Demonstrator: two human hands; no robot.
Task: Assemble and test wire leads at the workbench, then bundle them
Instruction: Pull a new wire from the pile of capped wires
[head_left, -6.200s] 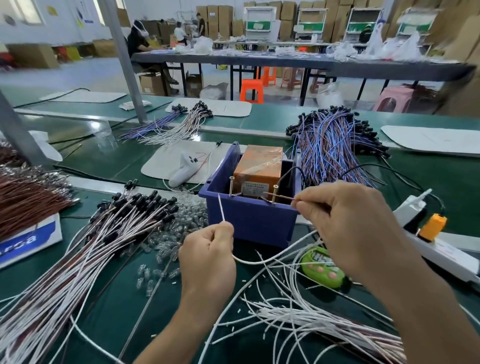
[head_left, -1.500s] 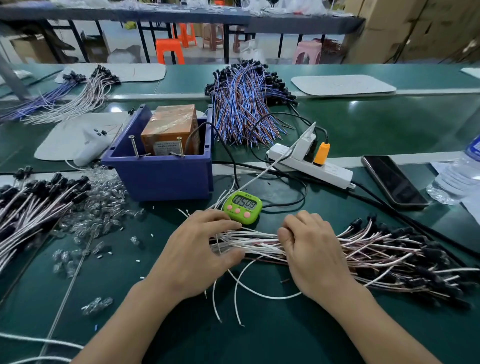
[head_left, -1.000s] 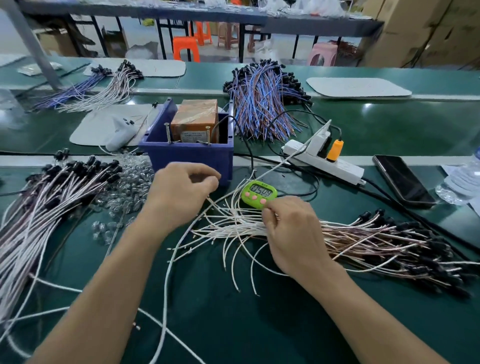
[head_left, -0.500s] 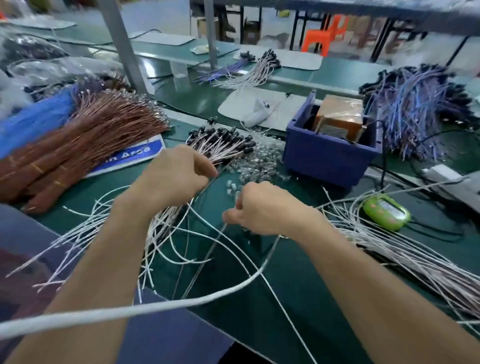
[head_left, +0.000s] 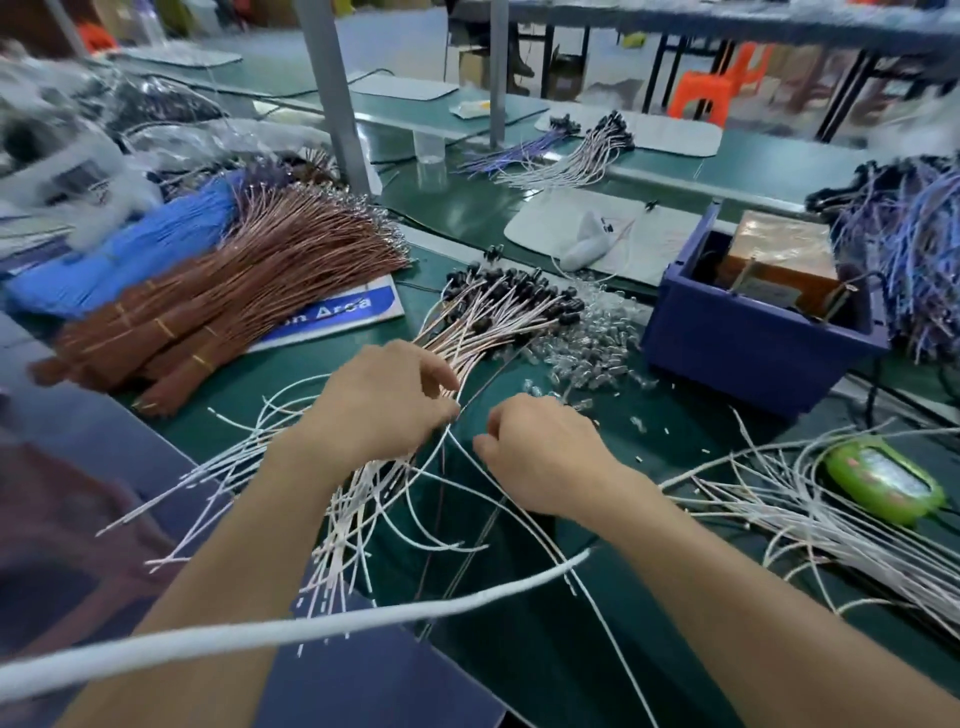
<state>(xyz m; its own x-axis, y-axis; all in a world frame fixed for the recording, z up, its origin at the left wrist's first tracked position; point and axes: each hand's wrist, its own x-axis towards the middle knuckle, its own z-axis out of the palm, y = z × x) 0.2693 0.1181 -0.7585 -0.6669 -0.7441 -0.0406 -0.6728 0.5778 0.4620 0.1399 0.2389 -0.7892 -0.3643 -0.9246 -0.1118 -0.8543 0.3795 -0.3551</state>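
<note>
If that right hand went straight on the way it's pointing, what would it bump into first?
Probably the left hand, just ahead, gripping the black-capped leads. Depth is hard to judge, so the right hand might brush those first.

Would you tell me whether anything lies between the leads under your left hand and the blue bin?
Yes: a scatter of small clear bulbs lies on the bench between the leads and the blue bin.

I see white leads (head_left: 493, 312) with black caps fanned on the green bench (head_left: 270, 384); a second pile (head_left: 810, 525) lies to the right.
</note>
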